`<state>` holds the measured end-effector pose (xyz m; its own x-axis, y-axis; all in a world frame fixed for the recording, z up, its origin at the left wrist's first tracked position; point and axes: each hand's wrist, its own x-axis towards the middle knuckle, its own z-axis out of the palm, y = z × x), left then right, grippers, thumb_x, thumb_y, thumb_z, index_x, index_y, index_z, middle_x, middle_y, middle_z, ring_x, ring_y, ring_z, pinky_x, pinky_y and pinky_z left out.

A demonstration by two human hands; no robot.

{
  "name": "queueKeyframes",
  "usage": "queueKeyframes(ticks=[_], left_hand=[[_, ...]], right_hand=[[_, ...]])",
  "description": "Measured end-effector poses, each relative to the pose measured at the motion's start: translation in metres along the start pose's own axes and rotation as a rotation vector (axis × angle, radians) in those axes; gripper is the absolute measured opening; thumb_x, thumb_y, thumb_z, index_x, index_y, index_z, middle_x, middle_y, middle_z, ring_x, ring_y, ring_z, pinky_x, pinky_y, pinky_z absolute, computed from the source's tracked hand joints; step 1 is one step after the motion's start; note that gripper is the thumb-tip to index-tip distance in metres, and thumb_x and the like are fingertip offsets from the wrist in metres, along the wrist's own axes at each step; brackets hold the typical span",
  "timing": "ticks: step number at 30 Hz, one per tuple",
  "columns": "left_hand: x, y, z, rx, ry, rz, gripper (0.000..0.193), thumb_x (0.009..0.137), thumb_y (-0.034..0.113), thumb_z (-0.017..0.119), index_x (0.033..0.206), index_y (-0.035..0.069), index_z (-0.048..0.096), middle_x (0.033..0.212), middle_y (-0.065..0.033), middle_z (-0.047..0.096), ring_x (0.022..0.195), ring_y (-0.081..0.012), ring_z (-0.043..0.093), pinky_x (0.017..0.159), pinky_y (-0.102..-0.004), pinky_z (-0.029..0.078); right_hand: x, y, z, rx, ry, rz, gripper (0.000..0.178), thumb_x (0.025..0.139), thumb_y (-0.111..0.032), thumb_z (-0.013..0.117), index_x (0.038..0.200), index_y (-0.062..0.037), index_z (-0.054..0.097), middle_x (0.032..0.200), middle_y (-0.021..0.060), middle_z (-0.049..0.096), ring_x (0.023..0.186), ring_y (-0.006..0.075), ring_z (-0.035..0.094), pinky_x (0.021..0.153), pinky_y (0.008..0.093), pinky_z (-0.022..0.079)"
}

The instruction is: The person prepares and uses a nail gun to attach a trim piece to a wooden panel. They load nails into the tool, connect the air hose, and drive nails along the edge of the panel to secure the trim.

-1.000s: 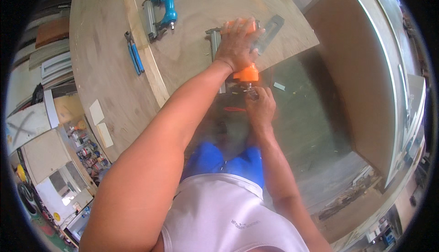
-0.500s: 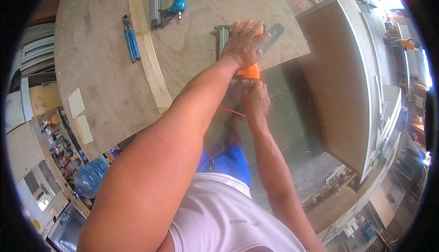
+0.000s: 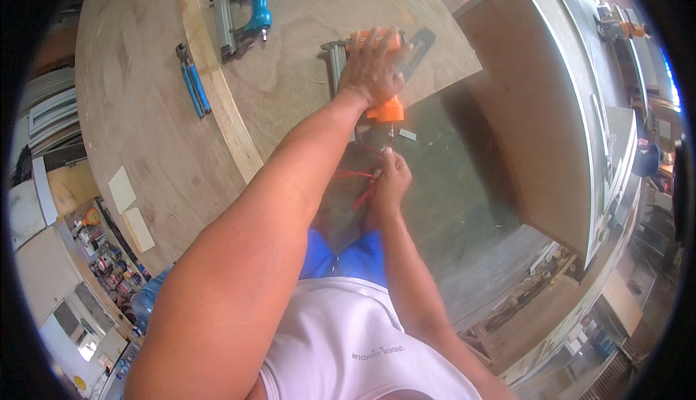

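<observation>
My left hand lies over an orange nail gun, its fingers spread across the body and gripping it against the wooden tabletop. The gun's handle end juts past the table edge, and a small metal air fitting shows there. Just below that fitting, my right hand is closed around the end of a red air hose. Fingers hide the hose end, so I cannot tell whether it touches the fitting.
A teal nail gun and blue-handled pliers lie on the table beside a long wooden strip. Two cream pieces lie near its left edge. A large panelled cabinet stands at the right.
My right hand has moved down from the orange nail gun's handle end, exposing the metal fitting. More red hose shows beside it. My left hand stays on the gun.
</observation>
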<state>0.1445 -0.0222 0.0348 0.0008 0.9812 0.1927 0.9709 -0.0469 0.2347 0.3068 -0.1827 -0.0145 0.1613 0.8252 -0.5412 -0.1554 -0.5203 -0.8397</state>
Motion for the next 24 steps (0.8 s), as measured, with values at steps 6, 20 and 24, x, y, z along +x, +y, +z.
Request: queueKeyframes(ticks=[6, 20, 24], left_hand=[[0.005, 0.000, 0.004, -0.049, 0.004, 0.006, 0.067, 0.092, 0.041, 0.059, 0.156, 0.034, 0.041, 0.167, -0.0070, 0.024, 0.155, -0.0361, 0.020, 0.125, -0.0626, 0.009], [0.006, -0.003, 0.014, -0.039, 0.098, 0.054, 0.069, 0.087, 0.040, 0.062, 0.153, 0.031, 0.046, 0.165, -0.0097, 0.028, 0.150, -0.0418, 0.026, 0.121, -0.0663, 0.013], [0.007, 0.000, 0.014, -0.058, 0.117, 0.109, 0.068, 0.085, 0.037, 0.064, 0.151, 0.028, 0.049, 0.163, -0.0104, 0.032, 0.148, -0.0404, 0.029, 0.120, -0.0643, 0.015]], right_hand=[[0.026, -0.035, 0.012, 0.114, -0.080, 0.012, 0.029, 0.098, -0.028, 0.071, 0.104, 0.0003, 0.067, 0.087, 0.0057, 0.070, 0.052, 0.0070, 0.055, 0.043, 0.0235, 0.046], [0.017, -0.013, -0.053, -0.324, -0.498, 0.131, 0.029, 0.093, -0.028, 0.066, 0.077, -0.0060, 0.056, 0.060, 0.0004, 0.051, 0.051, 0.0167, 0.049, 0.048, 0.0343, 0.042], [0.007, 0.008, -0.108, 0.324, -0.154, 0.491, 0.027, 0.095, -0.028, 0.065, 0.079, -0.0157, 0.048, 0.060, -0.0027, 0.041, 0.047, 0.0139, 0.042, 0.044, 0.0319, 0.039]])
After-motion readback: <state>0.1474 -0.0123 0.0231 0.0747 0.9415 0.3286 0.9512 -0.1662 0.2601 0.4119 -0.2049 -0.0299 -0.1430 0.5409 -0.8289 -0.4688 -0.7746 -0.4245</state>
